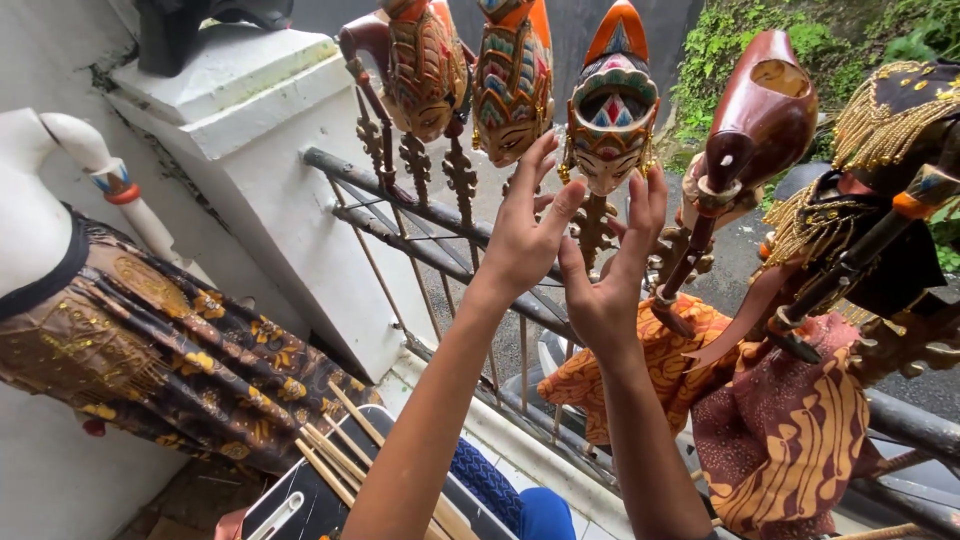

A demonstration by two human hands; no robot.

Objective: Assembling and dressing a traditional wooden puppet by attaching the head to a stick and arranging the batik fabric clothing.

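Observation:
Both my hands reach up toward a carved puppet head (610, 120) with a white face and an orange, pointed headdress. My left hand (525, 225) is spread open just left of and below the face, its fingertips near the chin. To the right of the face my right hand (615, 270) is raised with fingers apart, close to the head's neck. Neither hand grips anything. The head's neck and rod are hidden behind my fingers.
Two more painted puppet heads (470, 70) stand on a dark metal railing (420, 215) to the left. A brown wooden puppet (760, 115) and batik-dressed puppets (790, 420) are at right. A headless white puppet body in dark batik (130, 340) hangs at left, with wooden rods (335, 450) below.

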